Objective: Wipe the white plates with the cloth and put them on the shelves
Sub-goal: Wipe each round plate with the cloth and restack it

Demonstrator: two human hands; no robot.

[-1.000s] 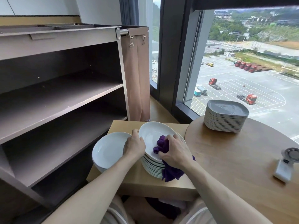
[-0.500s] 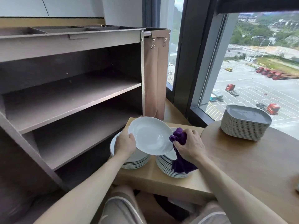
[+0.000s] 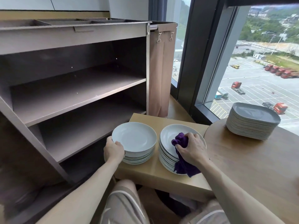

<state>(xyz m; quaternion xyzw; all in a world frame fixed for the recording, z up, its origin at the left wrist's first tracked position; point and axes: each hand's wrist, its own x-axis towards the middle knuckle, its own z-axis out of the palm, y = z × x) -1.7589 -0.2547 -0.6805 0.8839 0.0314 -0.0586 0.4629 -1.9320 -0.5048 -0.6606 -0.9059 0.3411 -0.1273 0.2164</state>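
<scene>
Moved: plate (image 3: 134, 137), which the left hand (image 3: 114, 150) held raised and tilted half a second ago, now lies level on the left stack (image 3: 139, 158). The right hand (image 3: 192, 149) and cloth (image 3: 179, 141) have gone from the rim of the right stack (image 3: 166, 159) into its middle.
Left hand: lower centre of the frame, fingers curled round the plate's near-left rim, thumb on top, gripping it.
Right hand: just right of centre, closed on the bunched purple cloth and pressing it into the hollow of the right stack's uppermost plate. A loose end of the cloth hangs over that stack's near edge.
White plates: two stacks side by side at frame centre, just apart. The left one is lower than the right.
Low desk (image 3: 161, 177): pale wood, carries both stacks, and stands between the shelves and the round desk.
Shelves (image 3: 77, 88): brown and open-fronted, filling the left half of the frame, with the left stack just beside the lower board's right end.
Round desk (image 3: 258, 167): right side of the frame, wood top.
Grey plates (image 3: 252, 122): one stack at the round desk's far edge, upper right, next to the window (image 3: 258, 70).
Bag (image 3: 161, 70): tan fabric clipped to the shelves' right side, above the low desk.
Shorts (image 3: 123, 206): pale, at the bottom edge, under the arms.
</scene>
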